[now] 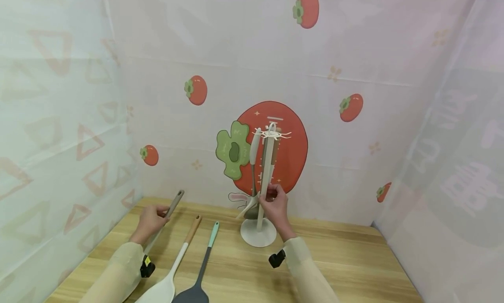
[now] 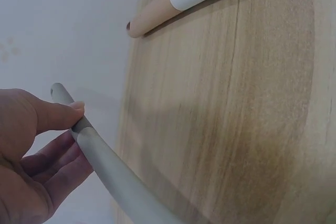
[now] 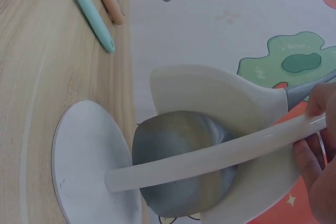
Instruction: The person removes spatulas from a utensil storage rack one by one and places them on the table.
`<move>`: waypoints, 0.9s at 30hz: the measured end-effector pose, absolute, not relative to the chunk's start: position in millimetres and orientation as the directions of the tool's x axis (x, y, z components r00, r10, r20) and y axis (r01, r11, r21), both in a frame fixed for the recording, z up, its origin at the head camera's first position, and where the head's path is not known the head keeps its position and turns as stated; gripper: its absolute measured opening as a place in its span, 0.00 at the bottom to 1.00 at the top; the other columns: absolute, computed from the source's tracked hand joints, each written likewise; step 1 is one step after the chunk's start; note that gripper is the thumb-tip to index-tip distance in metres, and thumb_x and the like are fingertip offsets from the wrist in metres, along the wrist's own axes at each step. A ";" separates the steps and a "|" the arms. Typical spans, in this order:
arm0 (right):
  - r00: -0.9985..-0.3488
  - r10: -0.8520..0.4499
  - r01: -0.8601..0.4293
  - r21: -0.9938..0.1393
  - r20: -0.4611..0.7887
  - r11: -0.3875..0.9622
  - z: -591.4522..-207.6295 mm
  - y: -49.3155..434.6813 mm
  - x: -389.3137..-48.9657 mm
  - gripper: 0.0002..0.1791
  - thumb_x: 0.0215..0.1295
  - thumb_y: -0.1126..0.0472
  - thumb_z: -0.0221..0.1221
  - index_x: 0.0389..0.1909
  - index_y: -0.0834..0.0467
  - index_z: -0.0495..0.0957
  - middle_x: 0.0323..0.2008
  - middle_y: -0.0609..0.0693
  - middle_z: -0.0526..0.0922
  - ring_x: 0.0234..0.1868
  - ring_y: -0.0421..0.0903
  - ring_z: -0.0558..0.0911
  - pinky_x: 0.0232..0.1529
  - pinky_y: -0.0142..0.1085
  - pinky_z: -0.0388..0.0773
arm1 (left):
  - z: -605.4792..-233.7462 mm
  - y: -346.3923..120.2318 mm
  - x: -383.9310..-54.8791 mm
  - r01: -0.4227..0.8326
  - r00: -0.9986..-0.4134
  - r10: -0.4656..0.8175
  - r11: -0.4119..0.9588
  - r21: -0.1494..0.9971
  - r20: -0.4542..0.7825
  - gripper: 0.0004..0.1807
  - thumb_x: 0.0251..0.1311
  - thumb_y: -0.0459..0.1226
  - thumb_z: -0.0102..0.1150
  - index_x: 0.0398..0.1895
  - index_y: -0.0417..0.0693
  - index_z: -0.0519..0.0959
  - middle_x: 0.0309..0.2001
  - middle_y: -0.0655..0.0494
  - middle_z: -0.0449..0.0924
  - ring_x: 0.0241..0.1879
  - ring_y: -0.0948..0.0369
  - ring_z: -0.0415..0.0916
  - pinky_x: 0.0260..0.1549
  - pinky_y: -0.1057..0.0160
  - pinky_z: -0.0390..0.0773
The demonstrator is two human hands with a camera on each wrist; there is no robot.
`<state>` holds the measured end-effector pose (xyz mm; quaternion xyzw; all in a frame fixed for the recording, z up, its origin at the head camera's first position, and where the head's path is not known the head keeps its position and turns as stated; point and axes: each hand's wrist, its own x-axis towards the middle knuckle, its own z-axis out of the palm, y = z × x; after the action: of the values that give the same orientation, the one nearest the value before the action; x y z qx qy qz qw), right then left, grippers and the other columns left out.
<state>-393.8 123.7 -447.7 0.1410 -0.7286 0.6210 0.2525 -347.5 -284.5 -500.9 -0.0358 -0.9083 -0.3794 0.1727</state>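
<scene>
My left hand [image 1: 151, 220] pinches the grey handle of a long utensil [image 2: 113, 169] between thumb and fingers. Its pale shaft runs down behind the forearm, which hides the working end. On the right, my right hand [image 1: 276, 205] grips the white pole of a utensil rack [image 1: 268, 163]. Several utensils hang from the rack's hooked ring, among them a pale spatula [image 3: 220, 93] and a grey metal-looking head [image 3: 181, 129] behind the pole. The rack's round base [image 1: 252, 237] stands on the table.
Two utensils lie on the wooden table [image 1: 334, 259] between the hands: a white turner [image 1: 179, 257] with a tan handle end and a dark grey turner [image 1: 204, 263] with a mint handle. A patterned cloth wall [image 1: 165, 119] stands close behind the rack.
</scene>
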 end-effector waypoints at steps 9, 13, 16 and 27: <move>-0.824 0.114 -0.530 -0.825 0.556 0.196 -450.7 123.2 -394.8 0.16 0.57 0.75 0.68 0.45 0.66 0.77 0.40 0.63 0.82 0.38 0.57 0.82 0.34 0.29 0.82 | -507.2 -288.7 -348.3 0.184 -0.942 -0.066 0.718 0.672 0.328 0.22 0.53 0.23 0.69 0.52 0.22 0.80 0.36 0.32 0.86 0.34 0.46 0.85 0.29 0.56 0.84; -0.822 0.102 -0.533 -0.820 0.560 0.210 -442.0 121.9 -387.0 0.16 0.57 0.77 0.66 0.46 0.72 0.76 0.41 0.67 0.82 0.40 0.62 0.81 0.36 0.37 0.84 | -507.9 -287.6 -348.2 0.144 -0.951 -0.093 0.710 0.689 0.295 0.21 0.53 0.23 0.69 0.51 0.21 0.80 0.36 0.30 0.85 0.35 0.45 0.84 0.28 0.56 0.85; -0.824 0.087 -0.533 -0.819 0.559 0.215 -429.1 120.4 -372.5 0.16 0.57 0.78 0.65 0.46 0.75 0.75 0.41 0.70 0.81 0.40 0.64 0.81 0.35 0.34 0.83 | -509.8 -288.3 -348.3 0.129 -0.954 -0.101 0.714 0.688 0.284 0.20 0.53 0.23 0.69 0.50 0.21 0.80 0.37 0.29 0.85 0.35 0.45 0.84 0.29 0.56 0.85; -0.818 0.090 -0.540 -0.812 0.568 0.219 -419.6 118.8 -362.1 0.15 0.57 0.78 0.65 0.45 0.75 0.75 0.41 0.70 0.81 0.39 0.65 0.81 0.38 0.46 0.85 | -516.9 -294.5 -347.1 0.104 -0.957 -0.105 0.745 0.659 0.270 0.11 0.48 0.25 0.72 0.36 0.28 0.86 0.31 0.38 0.86 0.31 0.50 0.80 0.29 0.55 0.81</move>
<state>-362.1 118.8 -419.6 0.1530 -0.7362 0.6058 0.2602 -347.1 -294.5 -516.9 0.0003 -0.9224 -0.3573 0.1467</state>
